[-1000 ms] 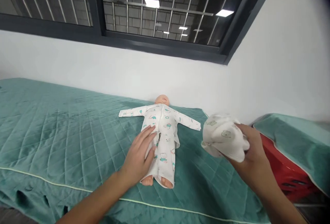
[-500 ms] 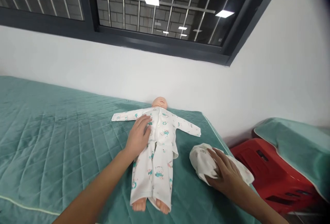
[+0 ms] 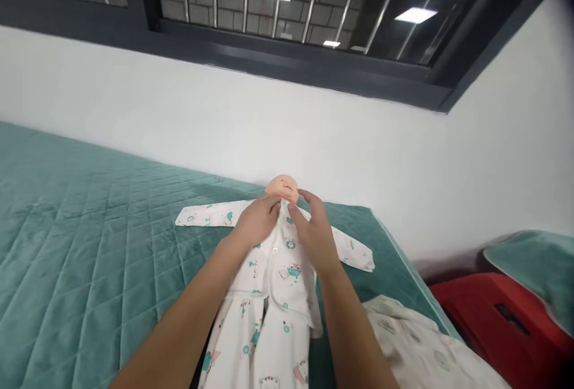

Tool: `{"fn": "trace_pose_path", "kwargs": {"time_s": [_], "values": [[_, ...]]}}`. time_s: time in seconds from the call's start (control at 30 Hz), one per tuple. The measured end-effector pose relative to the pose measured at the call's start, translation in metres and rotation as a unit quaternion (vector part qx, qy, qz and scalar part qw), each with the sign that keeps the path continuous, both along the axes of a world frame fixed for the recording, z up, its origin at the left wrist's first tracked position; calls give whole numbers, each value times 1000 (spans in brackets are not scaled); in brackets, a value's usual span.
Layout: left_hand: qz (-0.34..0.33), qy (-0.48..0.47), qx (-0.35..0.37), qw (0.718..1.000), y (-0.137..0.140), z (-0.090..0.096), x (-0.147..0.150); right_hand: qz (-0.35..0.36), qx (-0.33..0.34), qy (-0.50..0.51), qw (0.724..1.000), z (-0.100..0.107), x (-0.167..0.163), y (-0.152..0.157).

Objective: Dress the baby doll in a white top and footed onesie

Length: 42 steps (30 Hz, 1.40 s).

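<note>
A baby doll [image 3: 282,186] lies on its back, its head toward the wall and its sleeves spread out. It wears a white pajama top [image 3: 287,287] with a small animal print and buttons down the front, and matching pajama pants [image 3: 280,350]. My left hand [image 3: 260,218] is at the collar below the doll's chin, fingers closed on the cloth edge. On the collar's other side is my right hand [image 3: 316,230], thumb and index finger apart, the thumb touching the top near the neck. A crumpled white printed cloth [image 3: 417,335] lies beside my right forearm.
The doll is on a green quilted bed cover [image 3: 112,257], close to a white wall [image 3: 224,120]. Above is a dark-framed window [image 3: 291,60] with metal bars. A red plastic stool [image 3: 493,317], partly under a green cloth [image 3: 533,257], stands past the bed's right edge.
My right hand has let go of the crumpled white cloth and moved to the doll's collar. My left hand has slid up from the doll's chest to the neck. The view has moved closer.
</note>
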<state>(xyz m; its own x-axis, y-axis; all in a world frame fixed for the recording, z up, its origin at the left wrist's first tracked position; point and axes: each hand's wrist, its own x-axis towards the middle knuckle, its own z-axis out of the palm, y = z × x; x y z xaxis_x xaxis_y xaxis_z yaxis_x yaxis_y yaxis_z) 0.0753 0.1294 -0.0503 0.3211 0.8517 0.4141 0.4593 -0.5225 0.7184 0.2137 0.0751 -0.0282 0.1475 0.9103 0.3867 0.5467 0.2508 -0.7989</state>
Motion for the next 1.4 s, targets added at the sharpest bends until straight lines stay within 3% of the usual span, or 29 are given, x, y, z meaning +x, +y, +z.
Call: {"fn": "trace_pose_path", "kwargs": {"time_s": [0.13, 0.23, 0.77, 1.0, 1.2, 1.4], "values": [[36, 7, 1, 999, 0, -10, 2, 5, -50, 49, 998, -28, 1, 15], [45, 4, 2, 999, 1, -12, 4, 27, -62, 60, 996, -36, 7, 13], [30, 4, 12, 999, -1, -10, 2, 78, -21, -45, 996, -40, 10, 18], [27, -57, -16, 998, -2, -10, 1, 54, -24, 23, 998, -44, 10, 18], [-24, -65, -18, 997, -7, -12, -6, 45, -36, 91, 994, -43, 7, -7], [-75, -106, -80, 988, -19, -6, -19, 66, -1, 72, 995, -48, 10, -31]]}}
